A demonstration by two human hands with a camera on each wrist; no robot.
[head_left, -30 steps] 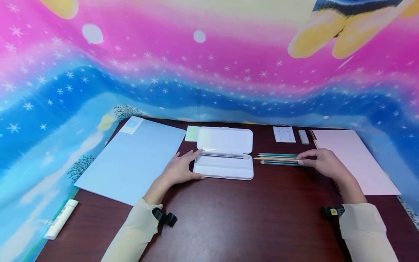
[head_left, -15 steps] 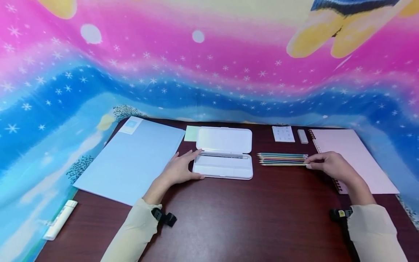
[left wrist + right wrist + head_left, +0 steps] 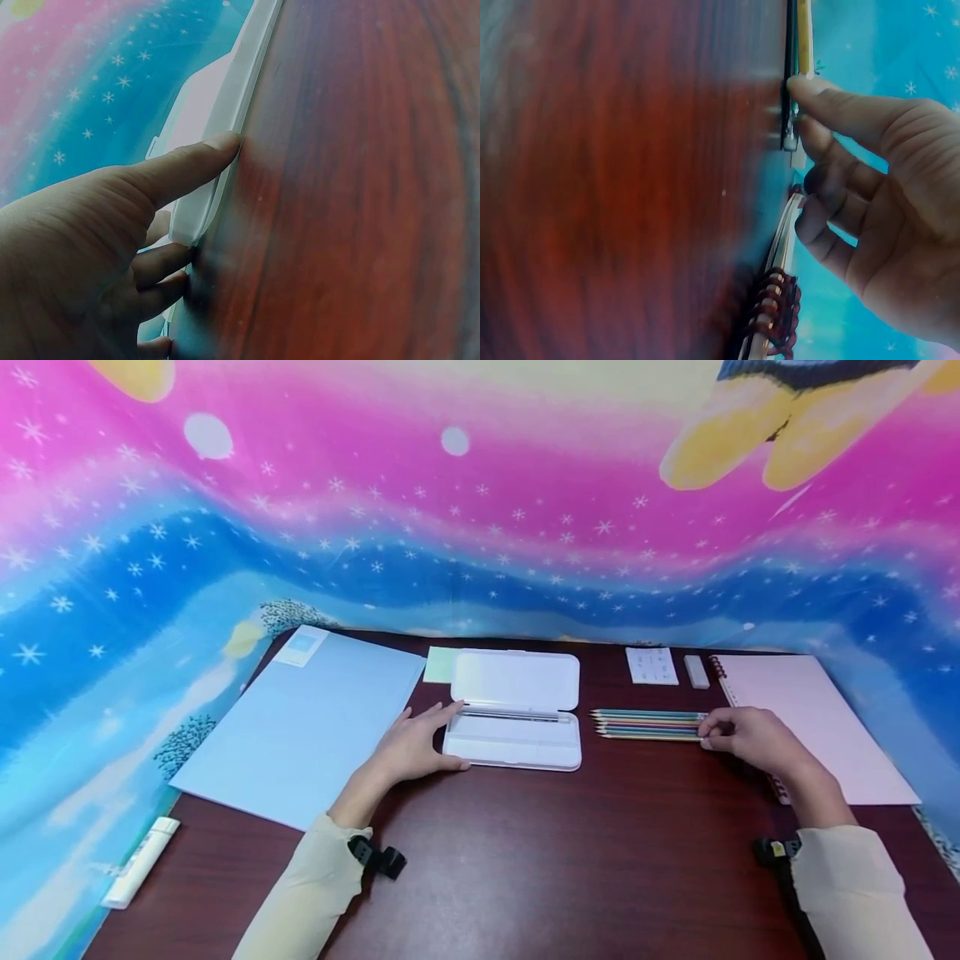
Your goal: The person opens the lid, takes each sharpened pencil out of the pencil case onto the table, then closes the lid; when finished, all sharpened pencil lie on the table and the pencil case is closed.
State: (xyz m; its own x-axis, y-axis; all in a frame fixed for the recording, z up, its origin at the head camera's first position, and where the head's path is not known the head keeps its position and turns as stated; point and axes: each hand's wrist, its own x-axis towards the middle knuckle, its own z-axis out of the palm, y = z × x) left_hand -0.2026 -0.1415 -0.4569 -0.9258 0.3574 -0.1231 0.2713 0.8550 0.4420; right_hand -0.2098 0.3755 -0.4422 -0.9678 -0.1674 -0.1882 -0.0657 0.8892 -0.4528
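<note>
A white pencil case (image 3: 512,739) lies with its lid up on the dark wooden table, a pencil (image 3: 517,716) inside along the hinge. My left hand (image 3: 412,745) grips the case's left end, thumb on the front edge and forefinger near the hinge. In the left wrist view the thumb (image 3: 187,169) presses the case wall (image 3: 217,150). Several coloured pencils (image 3: 648,725) lie side by side right of the case, tips leftward. My right hand (image 3: 757,739) pinches at their right ends; in the right wrist view its thumb touches a yellow pencil (image 3: 804,45).
A blue folder (image 3: 300,727) lies at left, with a white tube (image 3: 141,862) nearer the table's left edge. Behind the case are a green paper (image 3: 438,665), a white card (image 3: 652,666) and an eraser (image 3: 696,672). A spiral notebook (image 3: 817,735) lies at right.
My right hand has moved right from holding a yellow pencil over the row to the pencils' right ends. The pencils now lie in a neat row. My left hand and the case stay put.
</note>
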